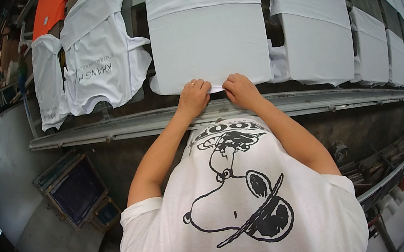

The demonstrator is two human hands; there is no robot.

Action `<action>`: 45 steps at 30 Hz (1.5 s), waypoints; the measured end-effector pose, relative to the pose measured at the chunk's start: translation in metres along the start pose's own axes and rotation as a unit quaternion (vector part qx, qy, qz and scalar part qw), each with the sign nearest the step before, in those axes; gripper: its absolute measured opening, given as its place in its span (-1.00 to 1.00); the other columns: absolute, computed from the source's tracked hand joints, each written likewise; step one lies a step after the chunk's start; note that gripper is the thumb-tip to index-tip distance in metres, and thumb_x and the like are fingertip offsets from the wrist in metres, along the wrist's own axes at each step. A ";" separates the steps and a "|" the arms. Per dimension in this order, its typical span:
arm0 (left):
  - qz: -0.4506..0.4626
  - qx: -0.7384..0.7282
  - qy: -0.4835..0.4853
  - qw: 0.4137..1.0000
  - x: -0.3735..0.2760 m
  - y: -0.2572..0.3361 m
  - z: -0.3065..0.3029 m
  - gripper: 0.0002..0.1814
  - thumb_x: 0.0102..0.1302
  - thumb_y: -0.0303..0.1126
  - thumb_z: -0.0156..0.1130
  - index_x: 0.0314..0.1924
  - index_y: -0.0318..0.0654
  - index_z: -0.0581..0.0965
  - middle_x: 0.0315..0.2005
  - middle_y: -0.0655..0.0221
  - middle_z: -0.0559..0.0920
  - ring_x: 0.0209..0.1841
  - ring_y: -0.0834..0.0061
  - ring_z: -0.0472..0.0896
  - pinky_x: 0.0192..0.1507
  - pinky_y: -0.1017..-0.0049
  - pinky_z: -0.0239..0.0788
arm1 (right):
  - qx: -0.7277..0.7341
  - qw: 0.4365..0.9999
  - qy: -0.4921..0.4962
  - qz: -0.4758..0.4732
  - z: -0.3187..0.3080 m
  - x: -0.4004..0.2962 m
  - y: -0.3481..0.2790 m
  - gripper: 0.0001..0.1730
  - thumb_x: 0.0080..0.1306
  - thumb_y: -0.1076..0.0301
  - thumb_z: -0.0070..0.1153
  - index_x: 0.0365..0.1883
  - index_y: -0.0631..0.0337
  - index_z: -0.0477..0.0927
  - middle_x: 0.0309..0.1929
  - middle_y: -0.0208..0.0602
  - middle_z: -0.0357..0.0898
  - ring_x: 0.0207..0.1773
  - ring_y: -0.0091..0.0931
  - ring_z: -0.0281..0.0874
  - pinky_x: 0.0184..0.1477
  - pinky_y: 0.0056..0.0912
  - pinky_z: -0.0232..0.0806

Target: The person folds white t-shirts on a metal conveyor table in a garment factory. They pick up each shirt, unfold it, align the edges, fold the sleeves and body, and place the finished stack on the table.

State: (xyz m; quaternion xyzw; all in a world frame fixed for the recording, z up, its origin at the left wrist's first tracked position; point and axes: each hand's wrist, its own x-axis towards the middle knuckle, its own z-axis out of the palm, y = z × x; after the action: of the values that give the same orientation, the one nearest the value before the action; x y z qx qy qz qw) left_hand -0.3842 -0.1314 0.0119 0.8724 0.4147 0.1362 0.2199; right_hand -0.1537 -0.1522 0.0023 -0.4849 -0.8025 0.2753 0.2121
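Note:
A white T-shirt [209, 43] lies stretched flat over a board in front of me, its far part folded over in a band. At its near edge, my left hand [194, 94] has its fingers curled on the cloth and wears a ring. Close by on the right, my right hand [240, 89] pinches the same edge, with a short raised bit of hem between the two hands. The underside of the board and the fingertips' far sides are hidden. To the left, a printed white shirt [100, 55] lies loosely, its neckline towards me.
More boards with white shirts [315, 49] run off to the right. An orange cloth [52, 1] lies at the far left. A metal rail [289, 103] borders the row on my side. Framed printing screens [78, 190] lean below on the left.

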 end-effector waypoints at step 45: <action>-0.043 -0.014 0.027 0.999 0.004 0.022 0.007 -0.40 0.34 -0.09 0.32 0.30 -0.20 0.47 0.32 0.04 0.42 0.35 0.00 0.37 0.34 0.10 0.22 | 0.037 0.947 0.184 0.262 -0.045 -0.042 0.026 -0.88 0.32 0.38 0.24 -0.27 0.26 0.65 -0.36 -0.14 0.61 -0.27 -0.17 0.61 -0.19 -0.13 0.44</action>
State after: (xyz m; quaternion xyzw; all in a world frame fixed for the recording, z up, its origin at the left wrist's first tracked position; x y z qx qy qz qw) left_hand -0.3643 -0.1430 0.0167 0.8467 0.4556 0.1560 0.2261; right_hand -0.0902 -0.1689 0.0166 -0.7119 -0.5834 0.2568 0.2949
